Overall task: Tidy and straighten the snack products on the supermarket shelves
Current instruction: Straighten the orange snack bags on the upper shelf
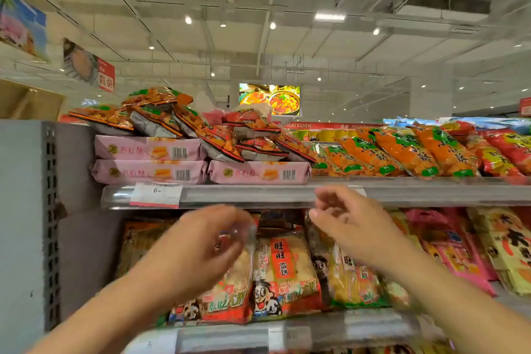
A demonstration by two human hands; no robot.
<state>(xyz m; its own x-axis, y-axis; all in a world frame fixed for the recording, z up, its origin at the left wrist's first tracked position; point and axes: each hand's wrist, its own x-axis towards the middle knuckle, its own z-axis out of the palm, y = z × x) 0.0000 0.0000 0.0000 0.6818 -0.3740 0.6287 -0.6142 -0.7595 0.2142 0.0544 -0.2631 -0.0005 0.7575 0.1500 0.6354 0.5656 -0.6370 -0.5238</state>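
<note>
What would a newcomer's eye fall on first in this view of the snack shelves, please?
Probably the untidy heap of orange snack bags, tumbled at angles on the pink packs at the top shelf's left end. Next, the two hands raised before the lower shelf: the left hand blurred over the rice cracker bags, the right hand with loosely curled fingers and nothing visible in its grip.

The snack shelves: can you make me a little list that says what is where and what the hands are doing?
top shelf left: pink packs lying flat in two layers
on the pink packs: orange bags in a messy heap
top shelf right: orange and green bags leaning in a row
lower shelf: rice cracker bags standing upright
price tag: on the top shelf edge
left hand: blurred, at a clear bag top
right hand: fingers loosely curled, holding nothing
</note>
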